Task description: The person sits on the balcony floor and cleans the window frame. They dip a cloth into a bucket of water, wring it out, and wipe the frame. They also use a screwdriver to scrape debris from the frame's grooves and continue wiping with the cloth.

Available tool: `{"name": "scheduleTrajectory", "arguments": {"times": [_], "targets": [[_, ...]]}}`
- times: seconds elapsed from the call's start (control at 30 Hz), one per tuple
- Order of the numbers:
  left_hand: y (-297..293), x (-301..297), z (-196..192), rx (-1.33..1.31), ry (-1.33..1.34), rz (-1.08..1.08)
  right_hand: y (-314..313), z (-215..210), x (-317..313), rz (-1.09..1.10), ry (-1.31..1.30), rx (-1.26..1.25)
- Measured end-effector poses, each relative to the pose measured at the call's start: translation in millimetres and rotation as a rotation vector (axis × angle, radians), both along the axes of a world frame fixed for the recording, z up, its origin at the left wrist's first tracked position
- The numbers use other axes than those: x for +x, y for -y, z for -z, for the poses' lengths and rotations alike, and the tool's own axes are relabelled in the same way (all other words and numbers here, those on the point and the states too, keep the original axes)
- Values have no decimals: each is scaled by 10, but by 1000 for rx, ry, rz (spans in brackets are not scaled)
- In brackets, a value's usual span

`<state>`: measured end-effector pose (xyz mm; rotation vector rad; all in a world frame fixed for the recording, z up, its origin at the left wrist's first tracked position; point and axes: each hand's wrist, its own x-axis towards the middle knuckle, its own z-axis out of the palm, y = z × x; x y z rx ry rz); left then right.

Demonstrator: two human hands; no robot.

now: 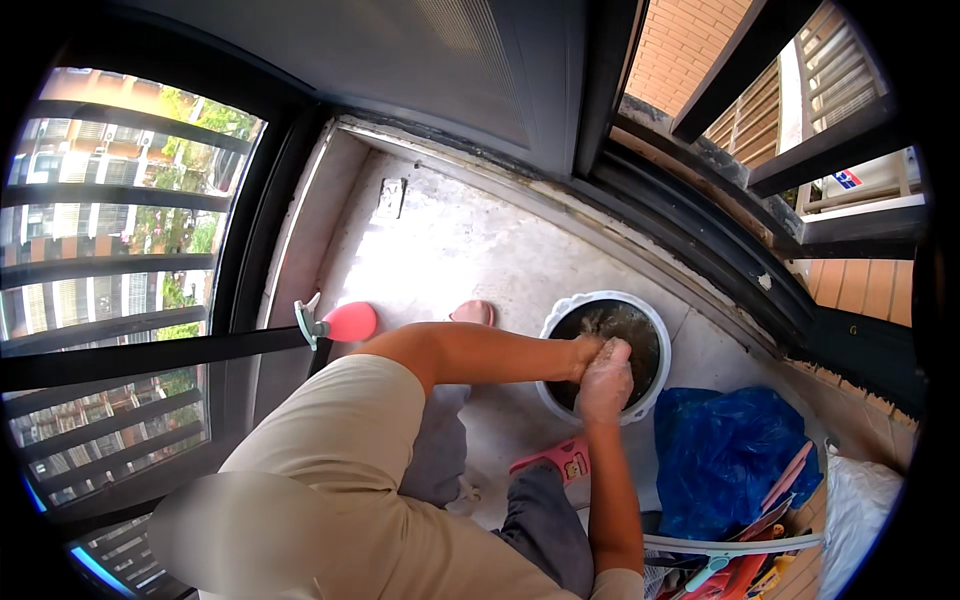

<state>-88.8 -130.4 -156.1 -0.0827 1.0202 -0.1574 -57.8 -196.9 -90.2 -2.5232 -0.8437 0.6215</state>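
Grey concrete floor [470,250] of a narrow balcony stretches out below me, fenced by dark metal railings [120,270] on my left and more bars on my right, with a brick wall beyond them. Near the middle of the floor stands a round white pot [652,330] filled with dark soil [625,325], and both my hands are down inside it. My right hand [606,382], dusted with soil, lies palm down on the near part of the soil, fingers curled loosely; I cannot tell whether it grasps anything. My left hand [585,352] reaches across from the left and presses into the soil just beside the right one, touching it, its fingers buried so that its hold is hidden from me. A blue plastic bag [725,455] sits just to the right of the pot. My feet wear pink slippers [552,460], one near the pot's lower edge. A pink-handled tool [335,322] lies on the floor by the left railing, well apart from the pot.
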Motion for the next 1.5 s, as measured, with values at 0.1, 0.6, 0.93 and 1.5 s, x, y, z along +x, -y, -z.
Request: {"name": "scheduleTrajectory", "arguments": {"times": [0.1, 0.6, 0.93, 1.5], "targets": [[-91, 0, -369, 160, -100, 110, 4, 67, 168, 27, -64, -51], [-242, -426, 29, 1777, 415, 942, 186, -218, 240, -99, -303, 58], [-193, -103, -436, 456, 403, 78, 418, 387, 316, 666, -1326, 752], [-664, -117, -1234, 1776, 958, 940, 427, -569, 402, -32, -1715, 407]]}}
